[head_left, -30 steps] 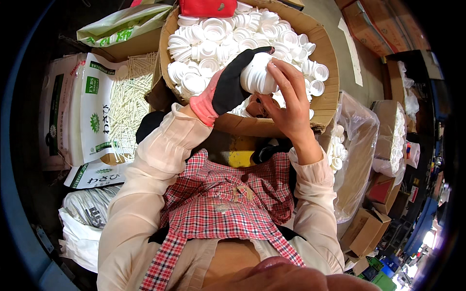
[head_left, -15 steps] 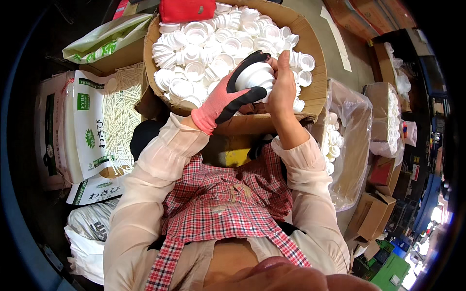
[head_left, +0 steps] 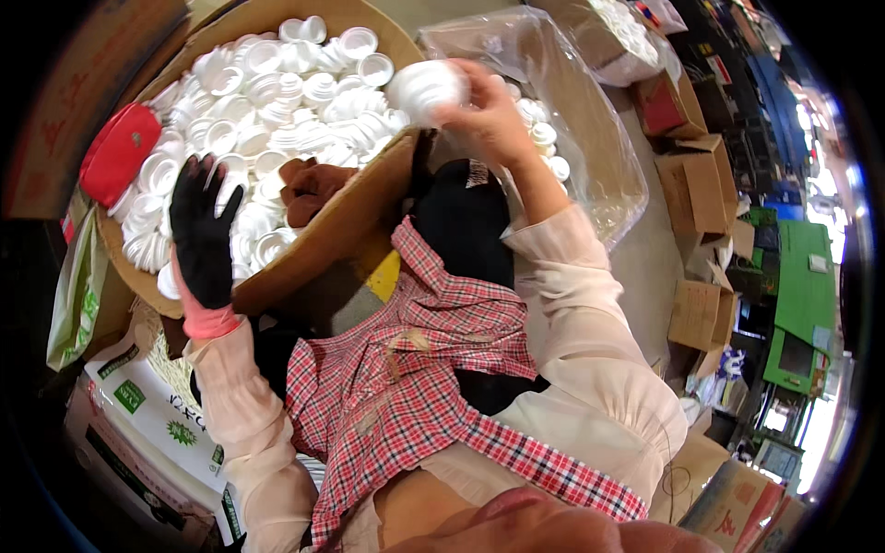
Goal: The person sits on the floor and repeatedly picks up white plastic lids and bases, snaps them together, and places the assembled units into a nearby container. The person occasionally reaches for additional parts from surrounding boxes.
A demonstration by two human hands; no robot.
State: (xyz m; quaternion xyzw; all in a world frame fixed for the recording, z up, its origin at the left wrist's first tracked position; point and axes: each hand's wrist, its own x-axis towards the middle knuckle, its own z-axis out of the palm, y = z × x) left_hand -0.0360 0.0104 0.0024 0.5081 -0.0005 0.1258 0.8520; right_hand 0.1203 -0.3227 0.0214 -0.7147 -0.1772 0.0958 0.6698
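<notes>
The right hand (head_left: 493,115) grips a stack of white cups (head_left: 426,89) over the box's right edge, just beside the clear bag (head_left: 590,138). The gloved left hand (head_left: 201,235) lies open on the loose cups (head_left: 277,101) inside the cardboard box (head_left: 341,230). The step in hand appears to be a transfer; the next move calls for steady carriage toward the bag.
</notes>
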